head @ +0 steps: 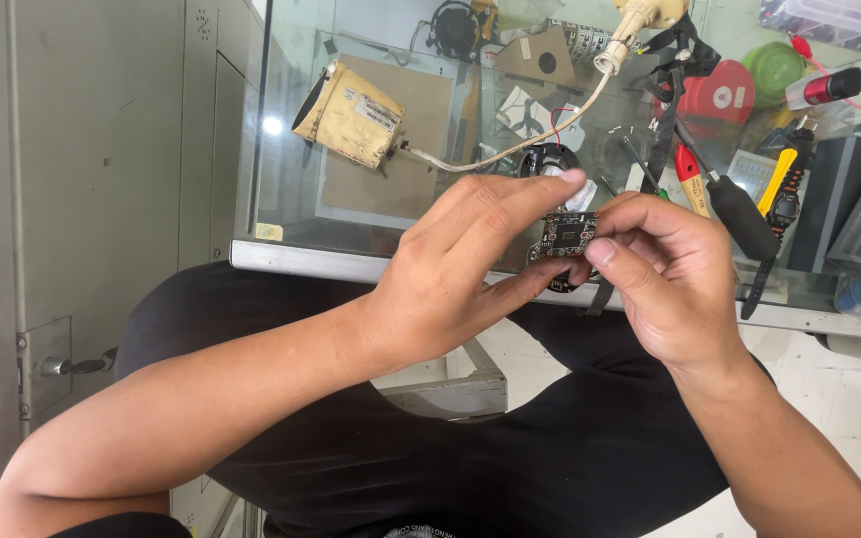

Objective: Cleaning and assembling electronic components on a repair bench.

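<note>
A small black circuit board (567, 236) with a dark chip in its middle is held up over my lap, in front of the glass table's edge. My left hand (460, 269) pinches its left side, index finger stretched along the top edge and thumb under it. My right hand (665, 274) grips its right side between thumb and fingers. Both hands touch the board at once.
A glass-topped table (371, 264) lies ahead with a yellowish taped camera housing (351, 115) on a white cable, a red-handled screwdriver (695, 179), a black-handled tool (744, 214), a yellow-black tool (784, 184) and red and green round things. A grey metal cabinet (102, 179) stands on the left.
</note>
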